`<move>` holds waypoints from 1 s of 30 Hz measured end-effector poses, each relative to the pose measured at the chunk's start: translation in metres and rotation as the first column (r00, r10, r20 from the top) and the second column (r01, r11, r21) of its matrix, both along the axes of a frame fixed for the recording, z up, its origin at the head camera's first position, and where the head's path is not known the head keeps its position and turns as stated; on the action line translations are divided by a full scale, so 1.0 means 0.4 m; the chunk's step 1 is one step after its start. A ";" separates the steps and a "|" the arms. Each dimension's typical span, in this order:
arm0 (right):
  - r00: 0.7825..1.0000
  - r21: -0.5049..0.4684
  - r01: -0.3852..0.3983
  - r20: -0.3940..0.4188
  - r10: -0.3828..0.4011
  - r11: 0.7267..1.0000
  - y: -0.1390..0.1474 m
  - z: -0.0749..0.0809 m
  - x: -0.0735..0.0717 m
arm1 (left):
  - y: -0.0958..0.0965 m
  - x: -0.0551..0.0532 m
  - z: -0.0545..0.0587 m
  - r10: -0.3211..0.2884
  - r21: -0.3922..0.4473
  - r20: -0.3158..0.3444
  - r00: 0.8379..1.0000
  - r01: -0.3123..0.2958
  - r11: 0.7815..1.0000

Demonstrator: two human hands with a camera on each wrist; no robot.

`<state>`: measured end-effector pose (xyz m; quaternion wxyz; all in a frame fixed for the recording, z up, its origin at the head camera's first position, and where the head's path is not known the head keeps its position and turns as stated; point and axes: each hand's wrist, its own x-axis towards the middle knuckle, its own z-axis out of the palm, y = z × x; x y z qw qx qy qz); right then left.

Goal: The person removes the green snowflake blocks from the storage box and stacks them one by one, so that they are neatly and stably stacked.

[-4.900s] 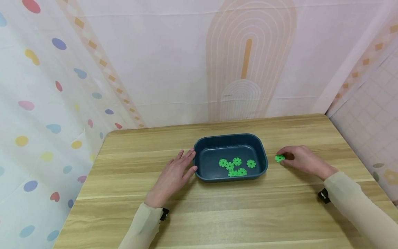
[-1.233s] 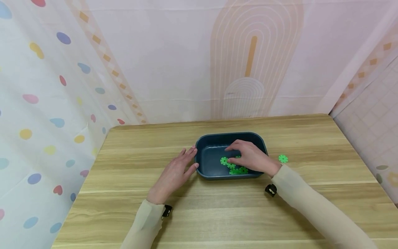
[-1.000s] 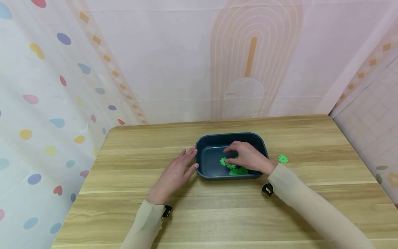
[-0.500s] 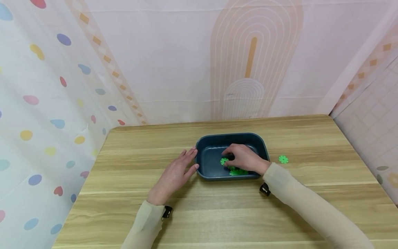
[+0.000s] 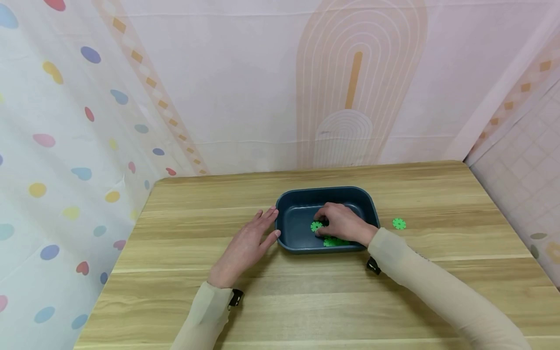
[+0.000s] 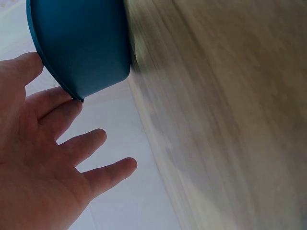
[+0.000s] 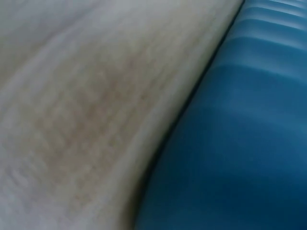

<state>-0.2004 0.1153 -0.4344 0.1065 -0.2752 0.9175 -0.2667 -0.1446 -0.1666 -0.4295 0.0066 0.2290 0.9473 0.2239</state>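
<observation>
In the head view, a dark blue rectangular tray [image 5: 302, 250] stands on the wooden table. My left hand [image 5: 242, 248] has its fingers spread and fairly straight, with fingertips touching the tray's left rim; the left wrist view shows this contact too. My right hand [image 5: 343, 223] reaches into the tray, fingers and thumb curved down around a green notched plastic disc [image 5: 316, 226]. Whether they pinch it or a neighbouring one is not clear. More green discs [image 5: 334, 241] lie by the near wall, partly covered by this hand. The right wrist view holds only sleeve and the tray's outer wall.
One more green notched disc [image 5: 399, 223] lies flat on the wooden table [image 5: 306, 301], to the right of the tray. A patterned cloth [image 5: 245, 87] hangs behind the table and along its sides. Both sleeves carry small black wrist devices.
Earlier my right hand held a green disc on the table right of the tray; that disc now lies there released. The hand has moved left into the tray and lowered. My left hand stays put.
</observation>
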 end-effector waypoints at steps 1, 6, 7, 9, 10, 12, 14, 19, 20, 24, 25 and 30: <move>1.000 0.003 -0.002 -0.009 0.002 1.000 -0.001 -0.001 0.001 | 0.000 0.000 0.000 0.000 0.000 0.001 1.000 0.000 1.000; 0.999 0.021 -0.009 -0.041 0.010 1.000 -0.003 -0.004 0.004 | -0.001 -0.002 -0.002 0.001 -0.002 0.015 1.000 0.000 1.000; 0.999 0.025 -0.012 -0.046 0.013 1.000 -0.004 -0.004 0.005 | -0.001 -0.003 -0.002 0.000 -0.001 0.016 1.000 0.000 1.000; 0.999 0.028 -0.017 -0.048 0.019 0.999 -0.005 -0.004 0.007 | -0.001 -0.003 -0.003 -0.003 0.002 0.014 1.000 0.003 1.000; 0.999 0.030 -0.021 -0.048 0.023 0.999 -0.005 -0.003 0.007 | -0.001 -0.003 -0.003 -0.005 0.006 0.013 1.000 0.005 1.000; 0.998 0.033 -0.030 -0.050 0.032 0.999 -0.006 -0.001 0.008 | -0.002 -0.003 -0.004 -0.006 0.008 0.008 1.000 0.006 1.000; 0.998 0.038 -0.035 -0.049 0.036 0.999 -0.007 0.000 0.008 | -0.002 -0.003 -0.004 -0.007 0.013 0.004 1.000 0.007 1.000; 0.997 0.061 -0.043 -0.058 0.046 0.997 -0.008 -0.001 0.007 | -0.003 -0.003 -0.003 -0.003 0.013 0.006 1.000 0.003 1.000; 0.997 0.063 -0.045 -0.059 0.048 0.997 -0.008 -0.001 0.006 | -0.003 -0.004 -0.004 -0.003 0.014 0.005 1.000 0.003 1.000; 0.997 0.052 -0.050 -0.061 0.053 0.997 -0.006 -0.001 0.004 | -0.004 -0.004 -0.005 -0.008 0.020 0.003 1.000 0.007 1.000; 0.997 0.047 -0.052 -0.062 0.054 0.998 -0.006 -0.001 0.004 | -0.003 -0.005 -0.005 -0.009 0.020 0.001 1.000 0.009 1.000; 0.997 0.006 -0.051 -0.058 0.052 0.999 -0.002 -0.002 0.004 | -0.003 -0.006 -0.006 -0.008 0.010 0.011 1.000 0.008 1.000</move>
